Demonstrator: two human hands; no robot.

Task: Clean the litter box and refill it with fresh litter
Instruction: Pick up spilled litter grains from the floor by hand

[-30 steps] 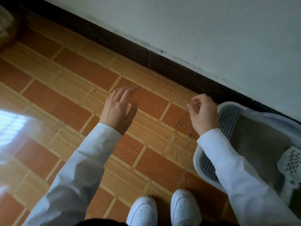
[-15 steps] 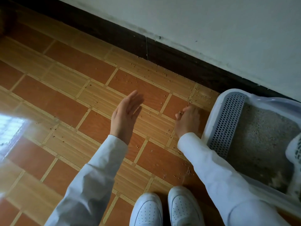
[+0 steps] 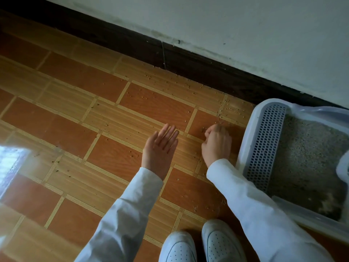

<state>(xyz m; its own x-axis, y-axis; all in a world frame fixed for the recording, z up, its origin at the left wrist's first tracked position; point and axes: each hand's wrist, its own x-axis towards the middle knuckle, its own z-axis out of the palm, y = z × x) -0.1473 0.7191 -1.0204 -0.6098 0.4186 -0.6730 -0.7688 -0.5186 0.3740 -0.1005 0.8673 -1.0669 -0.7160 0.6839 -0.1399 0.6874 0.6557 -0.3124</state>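
Observation:
A pale litter box (image 3: 250,127) sits on the floor at the right, with grey litter (image 3: 309,157) inside and a perforated step (image 3: 264,146) along its left side. Loose litter granules (image 3: 149,77) are scattered over the tiled floor left of the box. My right hand (image 3: 217,144) is down on the floor just left of the box, fingers curled, fingertips pinching at a few granules. My left hand (image 3: 160,148) hovers beside it, palm turned up and fingers straight, holding nothing.
A dark baseboard (image 3: 188,59) and a white wall run behind the floor. My two white shoes (image 3: 222,244) stand at the bottom, close to the box. A white scoop (image 3: 344,167) shows at the right edge inside the box. Window glare lies on the floor at far left.
My right hand dropped from above the box's corner to the floor. My left hand turned from palm down to palm up and moved closer to the right hand.

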